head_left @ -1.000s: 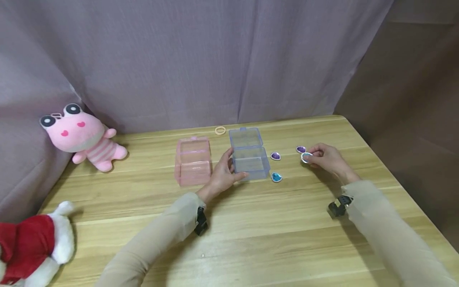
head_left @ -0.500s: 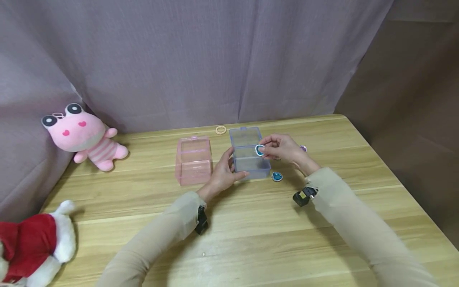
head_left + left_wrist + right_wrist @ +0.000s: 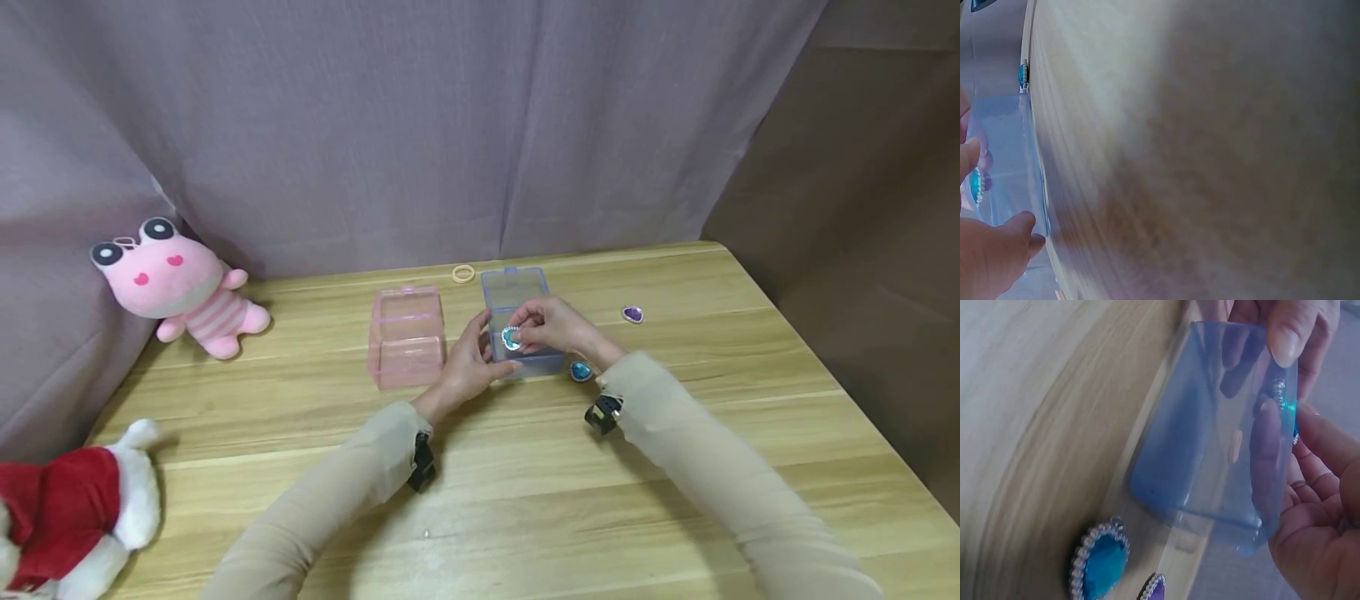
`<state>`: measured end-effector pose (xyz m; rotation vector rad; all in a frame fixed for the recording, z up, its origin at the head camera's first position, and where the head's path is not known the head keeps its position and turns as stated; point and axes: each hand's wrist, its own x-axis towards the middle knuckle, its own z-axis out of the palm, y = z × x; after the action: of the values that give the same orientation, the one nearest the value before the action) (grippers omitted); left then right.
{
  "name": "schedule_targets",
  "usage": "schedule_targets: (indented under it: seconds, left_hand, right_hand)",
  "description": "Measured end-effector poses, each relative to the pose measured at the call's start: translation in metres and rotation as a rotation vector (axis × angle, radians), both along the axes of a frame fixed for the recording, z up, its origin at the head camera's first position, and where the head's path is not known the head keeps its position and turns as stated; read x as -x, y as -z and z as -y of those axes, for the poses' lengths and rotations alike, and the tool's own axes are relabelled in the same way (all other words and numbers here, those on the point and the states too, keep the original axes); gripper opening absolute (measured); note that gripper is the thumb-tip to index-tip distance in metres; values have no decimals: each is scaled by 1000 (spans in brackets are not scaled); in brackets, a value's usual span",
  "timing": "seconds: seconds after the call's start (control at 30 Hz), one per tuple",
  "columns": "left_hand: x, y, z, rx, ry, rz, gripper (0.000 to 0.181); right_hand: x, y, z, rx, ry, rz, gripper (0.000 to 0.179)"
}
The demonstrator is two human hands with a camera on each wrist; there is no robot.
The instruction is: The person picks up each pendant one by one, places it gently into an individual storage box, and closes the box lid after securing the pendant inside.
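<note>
One teal gem (image 3: pixel 509 339) (likely light, hard; best held by its rim (image 3: pixel 504 337)): right hand (image 3: pixel 555 323) pinched it; left hand (image 3: pixel 467 365) gripped box (image 3: pixel 540 366).

Both arms (image 3: pixel 322 500) are extended toward the bench's far edge (image 3: pixel 660 257) — left hand (image 3: pixel 467 364) parted at the thumb, right hand (image 3: pixel 557 323) pinched.

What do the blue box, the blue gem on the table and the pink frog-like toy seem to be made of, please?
The blue box looks like glossy, tinted plastic, by its see-through walls and highlights. The blue gem, bright and shiny, could be plastic or glass; its silvery beaded rim may be metal or coated plastic. The pink frog-like toy looks like matte plush, rounded and stuffed.
</note>
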<state>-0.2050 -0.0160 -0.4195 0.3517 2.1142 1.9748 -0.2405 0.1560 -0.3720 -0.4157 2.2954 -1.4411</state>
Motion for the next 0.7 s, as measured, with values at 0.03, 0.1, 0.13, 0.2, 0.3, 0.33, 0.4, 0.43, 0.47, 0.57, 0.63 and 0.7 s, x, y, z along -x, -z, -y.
schedule_targets:
  seconds: [0.03, 0.1, 0.13, 0.2, 0.3, 0.33, 0.4, 0.43, 0.47, 0.57, 0.63, 0.7]
  left_hand:
    - [0, 0, 0, 8, -3, -1, 96]
    - [-1, -1, 1, 19, -3, -3, 96]
    - [-1, -1, 1, 29, -5, -5, 96]
    - [-1, -2, 1, 41, -8, -8, 96]
    - [-1, -2, 1, 51, -7, -15, 96]
    - [-1, -2, 1, 54, -8, -17, 96]
    - [-1, -1, 1, 37, 2, -16, 97]
    - [-2, -5, 1, 29, 10, -12, 97]
    - [-2, -4, 1, 20, 14, -12, 97]
    - [-1, -3, 1, 7, 14, -5, 97]
    - [-1, -3, 0, 20, 5, -9, 97]
    - [0, 0, 0, 47, -11, -16, 97]
  right_hand:
    - [0, 0, 1, -14, -6, -2, 17]
    - [1, 2, 4, -47, -13, -4, 16]
    - [1, 2, 5, -65, -17, -5, 16]
    - [1, 2, 7, -93, -23, -1, 16]
    - [2, 2, 10, -137, -31, 13, 16]
    - [1, 1, 10, -154, -33, 22, 16]
    - [1, 1, 12, -181, -45, 31, 15]
    - [2, 2, 12, -194, -49, 36, 14]
    - [2, 2, 13, -211, -58, 31, 13]
    - [4, 5, 14, -245, -77, 19, 13]
    - [5, 6, 15, -270, -86, 9, 12]
    - [5, 7, 15, -288, -111, -8, 12]
